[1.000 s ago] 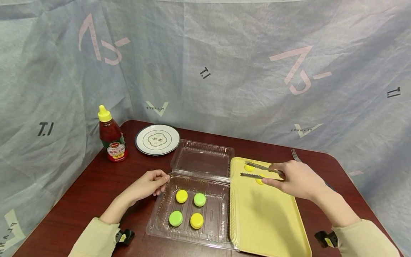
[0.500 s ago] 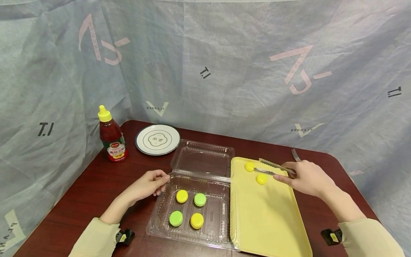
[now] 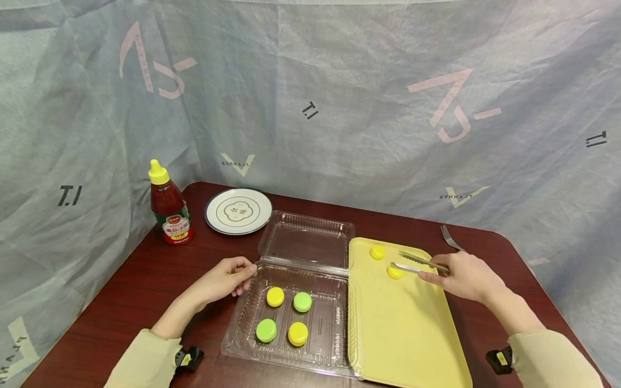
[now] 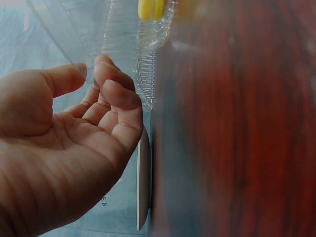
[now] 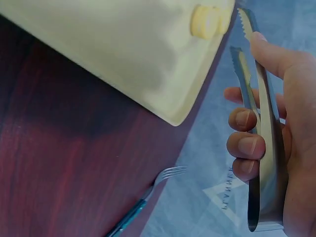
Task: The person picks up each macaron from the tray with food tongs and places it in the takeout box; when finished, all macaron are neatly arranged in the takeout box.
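My right hand [image 3: 468,276] grips metal tongs [image 5: 269,148], thumb on one arm and fingers curled round the other. Their serrated tips stand apart above the yellow tray [image 3: 407,334], over a yellow macaron [image 3: 395,272] that they partly cover in the head view. Another yellow macaron [image 3: 377,251] lies farther back on the tray. With thumb and fingertips, my left hand [image 3: 227,279] pinches the left rim of the clear plastic box [image 3: 322,345]. Inside the box sit two yellow macarons [image 3: 298,334] and two green macarons [image 3: 303,302]. Its lid [image 3: 308,240] lies folded back.
A ketchup bottle [image 3: 171,210] stands upright at the back left, beside a white plate [image 3: 238,211]. Behind my right hand, a fork [image 5: 148,195] lies beyond the tray's right side. A grey cloth [image 3: 310,108] hangs behind the dark red table [image 3: 145,302].
The tongs have drawn back to the right from over the rear macaron, then lowered toward the nearer one, their tips closer together. My left hand and the box have stayed put.
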The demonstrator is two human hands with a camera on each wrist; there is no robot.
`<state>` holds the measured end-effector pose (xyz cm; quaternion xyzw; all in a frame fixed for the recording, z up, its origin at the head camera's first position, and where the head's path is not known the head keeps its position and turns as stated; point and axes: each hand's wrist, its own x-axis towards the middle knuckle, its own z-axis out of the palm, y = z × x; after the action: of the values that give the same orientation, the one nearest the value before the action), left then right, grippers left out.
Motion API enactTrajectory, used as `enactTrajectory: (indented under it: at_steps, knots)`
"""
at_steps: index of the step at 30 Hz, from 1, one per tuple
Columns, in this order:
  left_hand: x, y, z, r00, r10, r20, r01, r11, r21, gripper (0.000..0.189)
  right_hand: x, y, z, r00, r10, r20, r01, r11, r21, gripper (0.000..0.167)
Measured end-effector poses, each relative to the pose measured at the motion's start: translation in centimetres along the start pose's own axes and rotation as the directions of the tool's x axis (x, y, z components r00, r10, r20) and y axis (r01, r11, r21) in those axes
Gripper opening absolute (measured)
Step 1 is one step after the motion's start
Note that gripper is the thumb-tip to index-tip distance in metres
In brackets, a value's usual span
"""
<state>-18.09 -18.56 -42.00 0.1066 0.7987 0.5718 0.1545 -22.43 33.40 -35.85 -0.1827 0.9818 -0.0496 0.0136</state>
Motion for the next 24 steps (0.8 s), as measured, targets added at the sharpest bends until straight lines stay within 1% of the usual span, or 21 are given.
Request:
enactTrajectory:
  at_steps: [2, 5, 9, 15, 20, 24]
  knots:
    - [-0.02, 0.03, -0.02, 1.000, 0.001, 0.000, -0.001, 1.000, -0.002, 0.026, 0.05, 0.08, 0.34, 1.000, -0.004, 0.015, 0.004, 1.000, 0.005, 0.056]
    - [-0.05, 0.06, -0.05, 1.000, 0.004, 0.002, -0.004, 1.000, -0.005, 0.026, 0.10, 0.12, 0.68, 0.999, -0.004, 0.038, 0.003, 1.000, 0.016, 0.050]
    - [-0.06, 0.10, -0.09, 1.000, 0.006, 0.004, -0.006, 1.000, -0.008, 0.025, 0.14, 0.19, 0.91, 0.999, 0.000, 0.048, -0.001, 1.000, 0.022, 0.051]
    - [-0.03, 0.10, -0.11, 1.000, 0.008, 0.006, -0.008, 1.000, -0.012, 0.025, 0.20, 0.27, 0.86, 0.999, -0.002, 0.052, 0.002, 1.000, -0.002, 0.053]
    - [-0.11, 0.10, -0.09, 1.000, 0.007, 0.012, -0.007, 1.000, -0.015, 0.026, 0.27, 0.16, 0.73, 0.998, -0.009, 0.069, 0.010, 1.000, -0.014, 0.047]
    - [-0.11, 0.13, -0.05, 1.000, 0.004, 0.013, -0.004, 1.000, -0.013, 0.026, 0.27, 0.07, 0.62, 0.998, -0.021, 0.066, 0.023, 0.999, -0.027, 0.044]
